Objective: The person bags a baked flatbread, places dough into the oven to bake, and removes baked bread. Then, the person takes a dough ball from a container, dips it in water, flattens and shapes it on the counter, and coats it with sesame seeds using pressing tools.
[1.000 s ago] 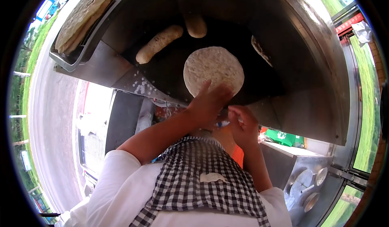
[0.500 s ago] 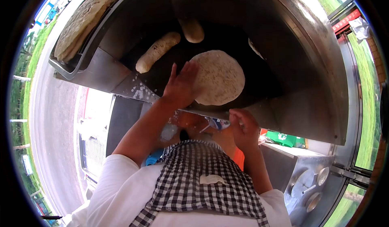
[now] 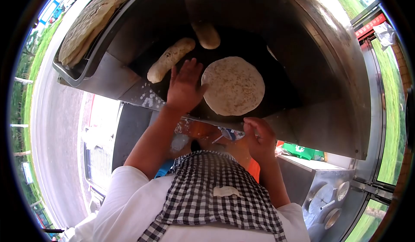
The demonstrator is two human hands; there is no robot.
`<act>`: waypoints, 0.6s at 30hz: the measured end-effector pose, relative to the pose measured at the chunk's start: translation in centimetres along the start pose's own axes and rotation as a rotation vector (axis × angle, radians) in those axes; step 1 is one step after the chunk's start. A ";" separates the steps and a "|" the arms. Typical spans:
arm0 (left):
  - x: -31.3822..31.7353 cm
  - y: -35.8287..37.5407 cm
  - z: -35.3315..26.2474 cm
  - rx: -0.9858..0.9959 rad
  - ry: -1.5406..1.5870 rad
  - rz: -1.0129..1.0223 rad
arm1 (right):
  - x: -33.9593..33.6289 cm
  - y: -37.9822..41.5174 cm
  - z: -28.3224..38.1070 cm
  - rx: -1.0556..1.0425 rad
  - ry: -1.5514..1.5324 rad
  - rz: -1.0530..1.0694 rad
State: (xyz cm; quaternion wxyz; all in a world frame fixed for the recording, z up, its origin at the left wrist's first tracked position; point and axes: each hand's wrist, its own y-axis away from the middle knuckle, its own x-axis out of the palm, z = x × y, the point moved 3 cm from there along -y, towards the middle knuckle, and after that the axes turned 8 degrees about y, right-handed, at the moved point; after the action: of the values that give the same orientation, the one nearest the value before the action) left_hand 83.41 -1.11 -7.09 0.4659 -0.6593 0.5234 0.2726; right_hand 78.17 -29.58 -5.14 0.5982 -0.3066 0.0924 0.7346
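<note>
A round, flat piece of dough (image 3: 233, 86) with speckled browning lies on the dark griddle surface (image 3: 276, 84). Just left of it, my left hand (image 3: 185, 86) is spread palm-down, its thumb right at the dough's edge. Beyond that hand rests a long dough roll (image 3: 170, 59), and a second dough roll (image 3: 206, 34) lies farther back. My right hand (image 3: 259, 135) hovers by the front edge of the metal surround, fingers loosely curled in, with nothing showing in them.
Stacked flatbreads (image 3: 88, 26) sit in a metal tray (image 3: 80, 78) at upper left. White flour flecks (image 3: 150, 97) dot the front-left metal ledge. A steel cabinet with round dials (image 3: 322, 199) stands at lower right. High metal walls (image 3: 328, 69) surround the griddle.
My left hand has slid left off the dough round, uncovering its left edge. The right hand stays in nearly the same place, and the view has shifted slightly.
</note>
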 end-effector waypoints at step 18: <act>-7.9 5.6 7.5 -0.156 -0.044 -0.369 | 1.3 -4.0 1.3 -0.119 0.007 0.057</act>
State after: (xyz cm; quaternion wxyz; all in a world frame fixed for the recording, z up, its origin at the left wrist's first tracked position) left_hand 76.66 9.03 -5.38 0.4669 -0.7719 0.3608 0.2368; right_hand 81.31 -26.77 -3.97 0.5575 -0.3414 0.0592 0.7544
